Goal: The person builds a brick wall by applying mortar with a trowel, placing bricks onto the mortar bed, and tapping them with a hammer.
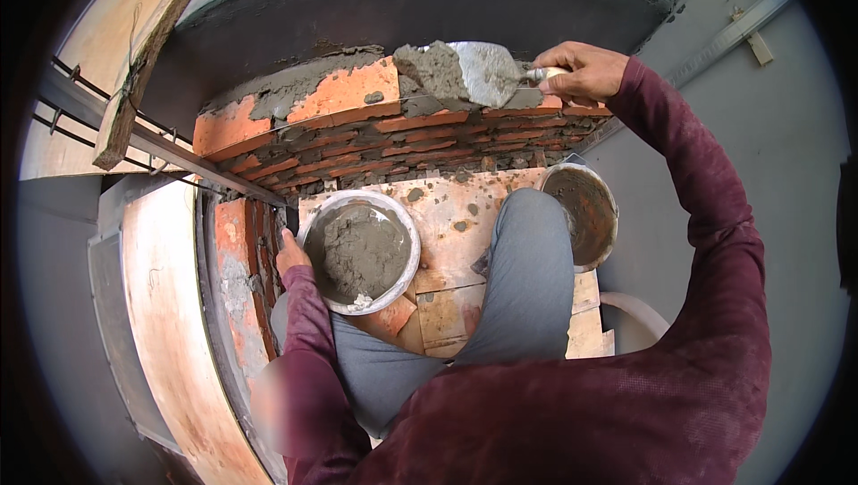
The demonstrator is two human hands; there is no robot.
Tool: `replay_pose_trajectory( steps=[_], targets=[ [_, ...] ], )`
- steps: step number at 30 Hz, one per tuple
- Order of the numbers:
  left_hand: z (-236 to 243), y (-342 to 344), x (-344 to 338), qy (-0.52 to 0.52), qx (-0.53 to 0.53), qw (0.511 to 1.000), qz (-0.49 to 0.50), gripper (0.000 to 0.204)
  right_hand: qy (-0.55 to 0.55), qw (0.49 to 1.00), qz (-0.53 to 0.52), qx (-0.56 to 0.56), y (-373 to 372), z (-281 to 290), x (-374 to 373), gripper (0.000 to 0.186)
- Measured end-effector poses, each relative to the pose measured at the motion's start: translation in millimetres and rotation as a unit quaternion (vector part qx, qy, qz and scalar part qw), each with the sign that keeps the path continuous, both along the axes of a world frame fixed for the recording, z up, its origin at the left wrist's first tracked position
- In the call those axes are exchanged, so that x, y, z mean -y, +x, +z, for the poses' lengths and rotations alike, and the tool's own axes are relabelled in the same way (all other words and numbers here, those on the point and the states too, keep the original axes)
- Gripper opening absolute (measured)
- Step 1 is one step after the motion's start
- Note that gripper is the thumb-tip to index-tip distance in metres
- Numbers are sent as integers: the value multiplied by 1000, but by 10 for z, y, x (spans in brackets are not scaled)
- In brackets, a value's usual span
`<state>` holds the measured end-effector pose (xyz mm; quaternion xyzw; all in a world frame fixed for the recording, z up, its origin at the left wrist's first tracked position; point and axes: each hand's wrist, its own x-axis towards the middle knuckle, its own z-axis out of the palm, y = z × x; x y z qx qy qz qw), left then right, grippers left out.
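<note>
My right hand point(585, 74) is closed round the pale handle of a trowel point(490, 74). Its broad metal blade lies over the top of a brick wall point(349, 96), with a heap of wet grey mortar point(435, 71) against its left side. Down at the left, my left hand point(292, 254) is beside the rim of a round white bucket point(414, 244) between my legs. Grey mortar point(366, 253) fills much of that bucket. Most of the left fingers are hidden, so whether they grip the rim does not show.
A second bucket point(590, 217), smeared with mortar inside, stands right of my knee. A string runs along the wall's top course. Steel bars point(76, 74) and a wooden batten point(147, 69) jut in at the left, above a brick pier point(234, 244). Plywood point(456, 217) covers the floor.
</note>
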<state>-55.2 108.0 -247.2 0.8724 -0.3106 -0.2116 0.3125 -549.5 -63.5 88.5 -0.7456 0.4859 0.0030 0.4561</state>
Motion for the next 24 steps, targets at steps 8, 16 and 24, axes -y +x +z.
replay_pose_trajectory(
  steps=[8, 16, 24],
  targets=[
    [-59, 64, -11, -37, -1, 999, -3, 81, -474, 824, 75, -301, 393, -832, 78, 22],
    [-104, 159, -83, -109, -14, 994, -20, 74, -566, 735, 75, -367, 387, -618, -106, 45],
    [-88, 153, -42, -87, -41, 995, -2, 74, -461, 819, 66, -336, 226, -475, -186, 47]
  ],
)
